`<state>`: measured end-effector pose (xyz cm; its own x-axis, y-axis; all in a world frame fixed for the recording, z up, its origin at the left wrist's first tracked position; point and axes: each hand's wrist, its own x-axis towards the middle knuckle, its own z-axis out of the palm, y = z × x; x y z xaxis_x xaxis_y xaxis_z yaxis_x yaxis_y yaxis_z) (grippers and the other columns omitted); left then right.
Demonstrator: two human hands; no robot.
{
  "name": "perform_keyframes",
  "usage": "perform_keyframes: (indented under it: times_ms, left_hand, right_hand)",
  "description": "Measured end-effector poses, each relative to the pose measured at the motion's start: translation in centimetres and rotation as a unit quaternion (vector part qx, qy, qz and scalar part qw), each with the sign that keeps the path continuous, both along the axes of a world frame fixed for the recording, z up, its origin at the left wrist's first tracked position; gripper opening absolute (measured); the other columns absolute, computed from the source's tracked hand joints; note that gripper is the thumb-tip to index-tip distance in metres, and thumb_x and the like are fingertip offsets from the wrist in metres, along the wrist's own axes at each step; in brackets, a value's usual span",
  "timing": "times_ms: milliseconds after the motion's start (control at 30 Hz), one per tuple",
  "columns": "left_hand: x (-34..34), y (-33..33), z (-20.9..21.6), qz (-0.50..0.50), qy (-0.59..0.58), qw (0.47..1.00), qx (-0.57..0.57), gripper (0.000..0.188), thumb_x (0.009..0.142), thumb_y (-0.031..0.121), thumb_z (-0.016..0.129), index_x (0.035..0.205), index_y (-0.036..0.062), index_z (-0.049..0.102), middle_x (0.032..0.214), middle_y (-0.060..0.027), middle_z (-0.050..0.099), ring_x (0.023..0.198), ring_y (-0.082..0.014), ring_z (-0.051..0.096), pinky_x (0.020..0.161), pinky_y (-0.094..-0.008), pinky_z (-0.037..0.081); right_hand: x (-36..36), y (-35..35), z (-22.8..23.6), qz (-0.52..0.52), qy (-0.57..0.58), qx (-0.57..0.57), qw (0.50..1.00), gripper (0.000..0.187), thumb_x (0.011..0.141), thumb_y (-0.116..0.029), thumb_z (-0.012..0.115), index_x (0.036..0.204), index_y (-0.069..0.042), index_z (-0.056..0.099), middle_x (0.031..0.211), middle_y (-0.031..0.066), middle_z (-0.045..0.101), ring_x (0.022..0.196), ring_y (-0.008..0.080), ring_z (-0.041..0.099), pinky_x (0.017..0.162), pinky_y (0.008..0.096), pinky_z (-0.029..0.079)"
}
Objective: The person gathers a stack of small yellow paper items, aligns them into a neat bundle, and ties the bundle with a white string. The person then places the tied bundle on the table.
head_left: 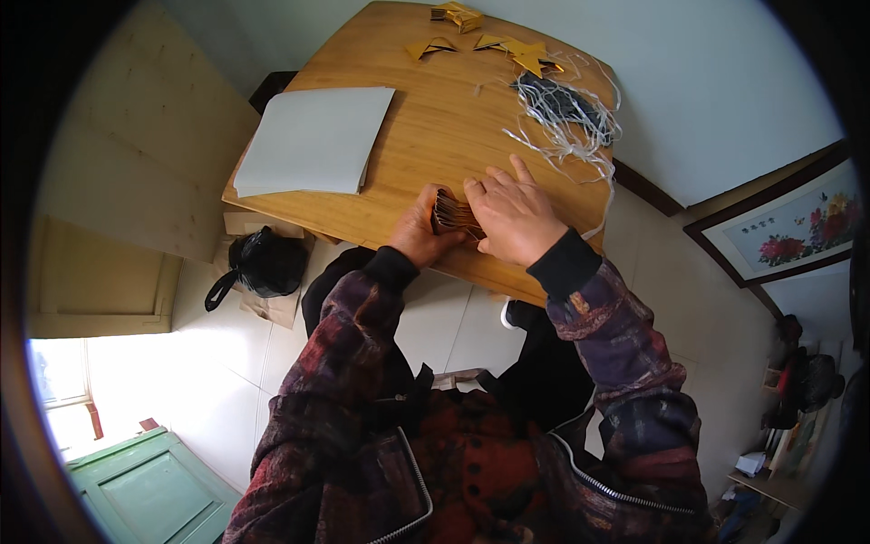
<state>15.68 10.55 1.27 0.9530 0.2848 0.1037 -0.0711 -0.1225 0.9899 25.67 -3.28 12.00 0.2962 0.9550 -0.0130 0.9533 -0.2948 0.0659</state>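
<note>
Near the front edge of the wooden table (435,118), my left hand (415,228) is closed round a stack of folded gold paper pieces (456,212), whose layered edges face up. My right hand (517,210) lies against the right side of the same stack, its fingers stretched out and the thumb low. Its palm hides part of the stack. At the far right of the table lie gold star-shaped pieces (530,56), and another gold bundle (459,15) sits at the back edge. Just in front of the stars, a tangle of white plastic strings (564,127) covers something dark grey.
A pile of white sheets (313,140) lies on the table's left side. Below it on the floor, a black plastic bag (267,261) rests on brown cardboard (279,309). A framed flower picture (788,222) stands at right. My legs are under the table's front edge.
</note>
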Motion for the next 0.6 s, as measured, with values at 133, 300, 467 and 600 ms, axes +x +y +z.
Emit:
perform_keyframes:
  times_ms: [133,300,467,600]
  left_hand:
    - [-0.2,0.1,0.1,0.009,-0.011,0.998,0.059,0.053,0.070,0.003,0.079,0.113,0.0081,0.047,0.095,-0.0039,0.057,0.090,-0.0132,0.055,0.080,-0.0297,0.048]
    - [-0.3,-0.1,0.4,0.019,0.007,0.995,0.096,0.061,0.069,0.006,0.081,0.118,0.0087,0.044,0.101,-0.0084,0.058,0.096,-0.0196,0.057,0.086,-0.0327,0.047]
    - [-0.5,-0.1,0.4,0.041,-0.054,0.992,0.109,0.074,0.068,0.010,0.082,0.127,0.0082,0.037,0.108,-0.0129,0.057,0.102,-0.0265,0.058,0.089,-0.0357,0.047]
    - [-0.6,0.2,0.3,0.039,-0.032,0.988,0.147,0.081,0.065,0.012,0.084,0.130,0.0070,0.035,0.111,-0.0162,0.056,0.105,-0.0320,0.058,0.090,-0.0377,0.047]
  right_hand:
    - [1.1,2.2,-0.3,-0.019,0.032,-0.153,0.988,0.042,0.068,-0.020,0.075,0.104,-0.004,0.059,0.094,0.0130,0.069,0.096,0.0281,0.065,0.109,0.0498,0.028]
    - [0.7,2.3,-1.1,-0.011,0.065,-0.139,0.988,0.033,0.070,-0.017,0.071,0.099,-0.005,0.060,0.087,0.0109,0.069,0.090,0.0282,0.066,0.091,0.0456,0.038]
    - [0.7,2.0,-0.3,-0.018,0.031,-0.142,0.989,0.031,0.070,-0.018,0.073,0.096,-0.007,0.060,0.084,0.0092,0.070,0.084,0.0270,0.067,0.078,0.0408,0.040]
    - [0.2,2.4,-0.8,-0.029,0.011,-0.138,0.990,0.031,0.069,-0.018,0.074,0.094,-0.007,0.060,0.084,0.0099,0.069,0.083,0.0262,0.067,0.078,0.0399,0.040]
